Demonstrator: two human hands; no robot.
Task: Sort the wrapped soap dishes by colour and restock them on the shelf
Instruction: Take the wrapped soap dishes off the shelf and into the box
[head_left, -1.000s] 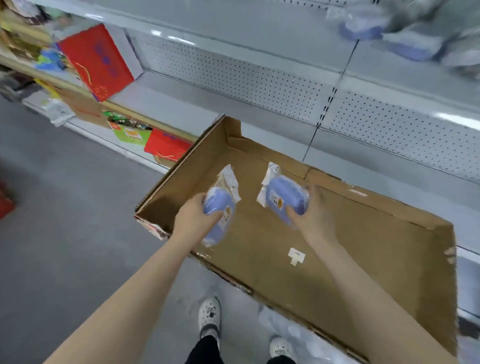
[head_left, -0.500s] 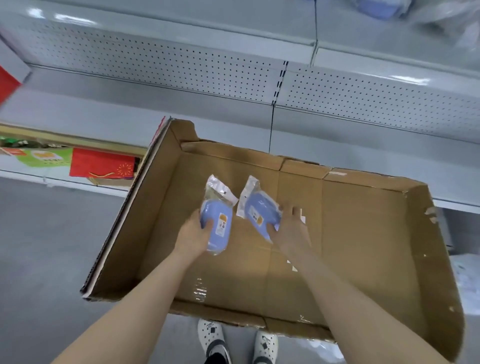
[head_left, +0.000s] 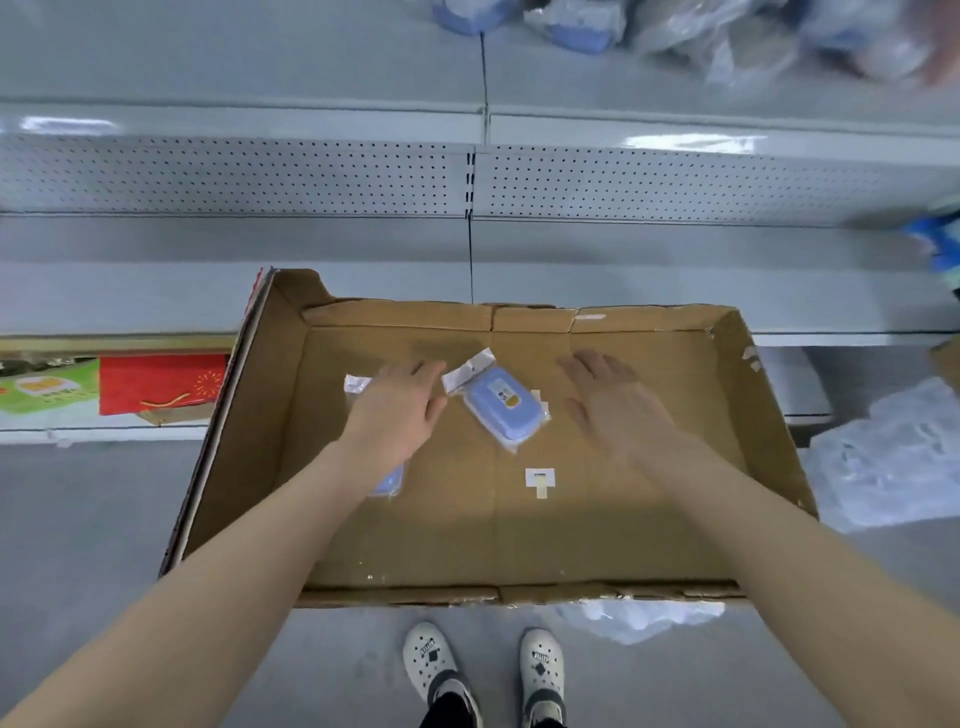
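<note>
Two blue wrapped soap dishes lie on the floor of a shallow cardboard box (head_left: 727, 467). One soap dish (head_left: 506, 408) lies in plain sight at the box's middle, tilted, its label up. The other soap dish (head_left: 389, 483) is mostly hidden under my left hand (head_left: 402, 408) and wrist; only its ends show. My left hand hovers over it with fingers straight. My right hand (head_left: 605, 402) is spread flat to the right of the middle dish, holding nothing. More wrapped dishes (head_left: 582, 23), blue and other colours, lie blurred on the upper shelf.
Grey metal shelves (head_left: 311, 291) with perforated back panels run behind the box. Red and green packages (head_left: 161, 382) sit on a low shelf at left. Crumpled clear plastic (head_left: 893, 457) lies on the floor at right. My shoes (head_left: 431, 665) stand below the box.
Both hands held a blue soap dish each before. The dishes now lie in the box and both hands have let go and opened.
</note>
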